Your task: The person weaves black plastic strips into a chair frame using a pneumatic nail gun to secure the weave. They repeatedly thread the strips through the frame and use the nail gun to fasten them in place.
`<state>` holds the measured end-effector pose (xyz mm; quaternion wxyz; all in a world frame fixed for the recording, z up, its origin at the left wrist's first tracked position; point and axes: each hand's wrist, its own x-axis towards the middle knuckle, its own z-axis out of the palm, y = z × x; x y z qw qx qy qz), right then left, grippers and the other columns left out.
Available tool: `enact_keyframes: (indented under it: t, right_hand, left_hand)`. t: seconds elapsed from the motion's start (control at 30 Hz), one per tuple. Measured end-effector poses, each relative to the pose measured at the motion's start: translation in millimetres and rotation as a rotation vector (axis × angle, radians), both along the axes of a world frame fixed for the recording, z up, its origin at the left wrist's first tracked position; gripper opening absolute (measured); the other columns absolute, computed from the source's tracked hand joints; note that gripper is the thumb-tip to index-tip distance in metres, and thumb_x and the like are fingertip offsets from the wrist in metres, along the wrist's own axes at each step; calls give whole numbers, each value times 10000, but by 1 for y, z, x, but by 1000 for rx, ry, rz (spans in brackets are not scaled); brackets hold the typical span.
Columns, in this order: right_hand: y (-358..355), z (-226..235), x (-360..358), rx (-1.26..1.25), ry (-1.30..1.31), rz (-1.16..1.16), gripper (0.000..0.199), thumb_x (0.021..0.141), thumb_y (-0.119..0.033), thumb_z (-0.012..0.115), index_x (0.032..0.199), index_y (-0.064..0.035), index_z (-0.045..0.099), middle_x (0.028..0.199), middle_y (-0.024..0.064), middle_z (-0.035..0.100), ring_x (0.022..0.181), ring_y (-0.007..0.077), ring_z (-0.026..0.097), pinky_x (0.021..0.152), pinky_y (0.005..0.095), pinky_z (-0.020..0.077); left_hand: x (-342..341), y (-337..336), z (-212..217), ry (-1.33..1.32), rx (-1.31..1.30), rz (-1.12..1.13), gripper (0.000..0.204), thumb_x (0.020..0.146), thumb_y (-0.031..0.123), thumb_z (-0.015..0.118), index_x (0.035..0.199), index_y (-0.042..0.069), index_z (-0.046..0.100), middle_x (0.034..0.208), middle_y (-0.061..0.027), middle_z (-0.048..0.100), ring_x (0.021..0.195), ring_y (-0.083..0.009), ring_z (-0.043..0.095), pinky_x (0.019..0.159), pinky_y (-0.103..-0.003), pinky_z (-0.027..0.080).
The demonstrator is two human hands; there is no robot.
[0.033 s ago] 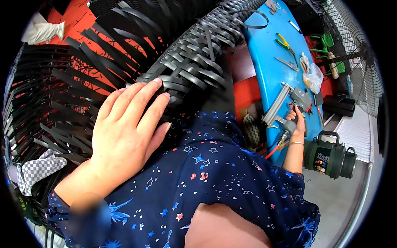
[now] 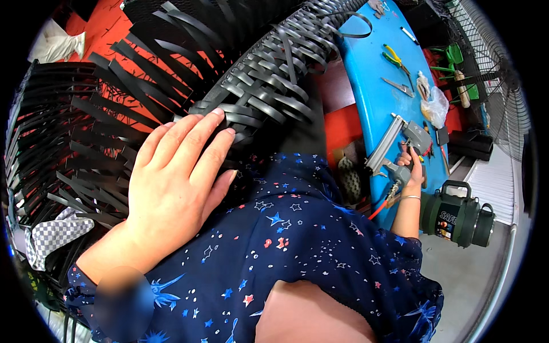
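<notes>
Black woven strips (image 2: 257, 97) under flat left hand (image 2: 177, 171).

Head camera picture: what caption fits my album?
Left hand on black woven strips; right hand grips staple gun.

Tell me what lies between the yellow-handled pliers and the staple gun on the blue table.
In the head view, a small grey metal hand tool lies on the blue table between the yellow-handled pliers and the staple gun.

We see matt dark plastic strips (image 2: 263, 97) woven smooth and flat. Our dress (image 2: 297, 246) is thin printed cloth. The staple gun (image 2: 400, 143) is dull grey metal, lying on the glossy blue tabletop (image 2: 366, 86). The jug (image 2: 457, 214) looks matt green plastic.
</notes>
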<state>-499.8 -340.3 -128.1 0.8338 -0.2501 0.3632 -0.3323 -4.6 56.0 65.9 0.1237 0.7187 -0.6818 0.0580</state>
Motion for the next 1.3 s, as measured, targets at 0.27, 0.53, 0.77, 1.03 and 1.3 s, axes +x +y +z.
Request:
enact_keyframes:
  t: [0.27,0.53,0.77,1.03,1.3]
  right_hand:
    - [-25,2,-2,-189,963,-63,395,989,-401,697,1047,-10,696,768,15,655,694,164,634,644,313,514]
    - [57,132,148,-1546,1257,-218,196,932,-211,769,1006,-30,757,882,89,713,728,173,649,673,300,503]
    - [224,169,320,-2159,525,283,150,834,-150,770,973,-114,730,726,41,600,562,207,584,500,333,462]
    - [201,166,360,-2121,538,281,100,833,-177,756,830,-94,700,720,54,614,609,248,644,522,358,493]
    - [195,182,370,-2214,497,486,162,833,-198,738,764,-82,649,749,58,640,686,249,676,570,374,521]
  left_hand:
    - [0,-5,-4,48,37,-71,557,791,141,779,1299,12,593,1477,-160,560,1318,-351,551,1134,-503,404]
    - [-3,-5,-8,54,15,-51,562,772,137,795,1284,21,596,1422,-144,584,1284,-359,565,1119,-498,415]
    - [-1,-3,-5,-3,-5,-26,551,774,167,792,1277,37,609,1419,-127,593,1258,-344,576,1093,-471,432]
    - [-5,-6,-7,35,-33,-49,535,760,161,797,1242,22,612,1407,-134,602,1239,-346,582,1069,-477,442]
    - [-7,-5,-6,55,-31,-41,521,742,149,800,1214,21,622,1358,-136,622,1203,-343,603,1049,-480,455]
